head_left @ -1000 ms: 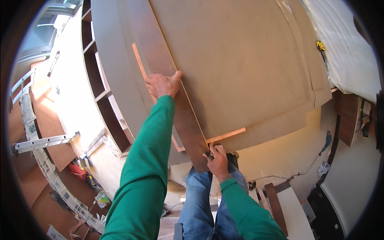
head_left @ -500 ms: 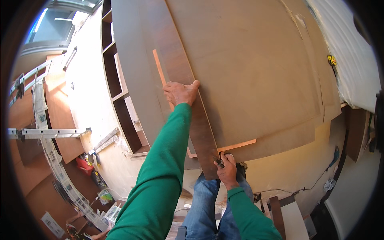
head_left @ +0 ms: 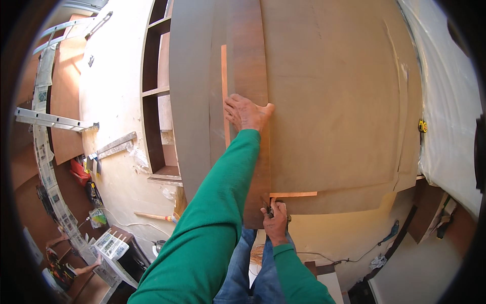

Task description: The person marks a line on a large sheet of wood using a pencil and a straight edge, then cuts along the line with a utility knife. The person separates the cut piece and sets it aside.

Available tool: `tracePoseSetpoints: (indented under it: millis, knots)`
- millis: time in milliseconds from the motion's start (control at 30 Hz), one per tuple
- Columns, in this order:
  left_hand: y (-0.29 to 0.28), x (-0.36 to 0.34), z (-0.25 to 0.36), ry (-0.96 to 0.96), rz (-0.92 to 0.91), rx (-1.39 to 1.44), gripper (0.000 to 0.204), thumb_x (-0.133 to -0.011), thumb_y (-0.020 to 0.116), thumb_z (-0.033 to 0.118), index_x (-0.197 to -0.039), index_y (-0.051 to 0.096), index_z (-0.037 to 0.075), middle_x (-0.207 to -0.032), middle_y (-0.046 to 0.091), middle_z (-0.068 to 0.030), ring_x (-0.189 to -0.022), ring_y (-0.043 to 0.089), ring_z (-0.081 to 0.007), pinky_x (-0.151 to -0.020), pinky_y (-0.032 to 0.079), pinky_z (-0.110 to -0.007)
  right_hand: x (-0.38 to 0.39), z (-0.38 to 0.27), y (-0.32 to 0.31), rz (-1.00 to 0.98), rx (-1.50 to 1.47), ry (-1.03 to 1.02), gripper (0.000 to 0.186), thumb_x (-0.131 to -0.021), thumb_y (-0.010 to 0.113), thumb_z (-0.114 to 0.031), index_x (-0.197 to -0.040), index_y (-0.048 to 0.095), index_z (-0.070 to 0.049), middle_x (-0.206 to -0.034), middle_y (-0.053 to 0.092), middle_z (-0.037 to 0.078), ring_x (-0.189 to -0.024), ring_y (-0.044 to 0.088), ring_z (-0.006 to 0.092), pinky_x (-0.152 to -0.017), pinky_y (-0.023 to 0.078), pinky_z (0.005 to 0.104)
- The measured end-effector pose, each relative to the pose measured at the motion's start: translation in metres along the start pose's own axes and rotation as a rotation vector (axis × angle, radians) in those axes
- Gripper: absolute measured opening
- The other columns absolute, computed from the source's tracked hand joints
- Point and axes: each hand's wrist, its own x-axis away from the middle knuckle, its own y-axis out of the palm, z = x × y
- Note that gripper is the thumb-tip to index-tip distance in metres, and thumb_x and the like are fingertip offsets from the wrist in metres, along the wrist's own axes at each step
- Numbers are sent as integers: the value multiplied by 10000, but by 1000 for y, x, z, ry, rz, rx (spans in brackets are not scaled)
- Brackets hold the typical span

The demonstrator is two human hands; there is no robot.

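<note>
A long brown board [head_left: 249, 55] lies lengthwise on a large grey-brown sheet [head_left: 334, 111]. My left hand [head_left: 248, 112] spreads across the board and presses down, thumb at its right edge and fingers over its left edge. Beside those fingers runs a thin orange strip [head_left: 225, 71]. Near the board's close end, my right hand [head_left: 276, 223] is closed around a small dark tool [head_left: 269, 211] with a thin tip. Its exact kind is mostly hidden by the fingers. A second orange strip [head_left: 293, 194] lies crosswise just beyond this hand, meeting the board's right edge.
A dark open-fronted shelf frame [head_left: 156, 93] lies to the left. A yellow tape measure [head_left: 423, 126] sits at the right, by plastic sheeting [head_left: 445, 101]. Aluminium ladder parts [head_left: 55, 120], a brush with wooden handle [head_left: 154, 216] and cables are on the left; another person's arms show at lower left.
My view has turned, so the board now appears nearly upright. My left hand keeps its place on the board; my right hand still grips the tool at the right edge near the close end.
</note>
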Motion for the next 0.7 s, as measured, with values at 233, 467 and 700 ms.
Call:
tracePoseSetpoints:
  millis: [233,467,700]
  knots:
    - [2,3,-1,44,39,-4,860,-683,811,480,-1220,475,-102,-1228,454,-212,-1192,457,-368,-1011,411,-485,-1,-3,-2,-8,21,7,623,-791,872,-74,-1372,658,-9,-1052,617,141,-996,606,352,-872,514,437]
    - [7,0,-4,54,32,-35,894,-692,801,492,-1250,460,-119,-1256,458,-236,-1216,451,-378,-1025,408,-501,-1,-6,-2,-4,-5,14,575,-813,868,-93,-1340,662,12,-1055,612,152,-997,603,353,-867,516,427]
    - [11,0,-9,95,68,-41,911,-698,804,526,-1243,461,-118,-1265,465,-252,-1225,453,-400,-1026,411,-519,-1,-5,-1,15,-12,3,604,-775,866,-54,-1342,664,7,-1060,619,143,-989,609,357,-873,520,431]
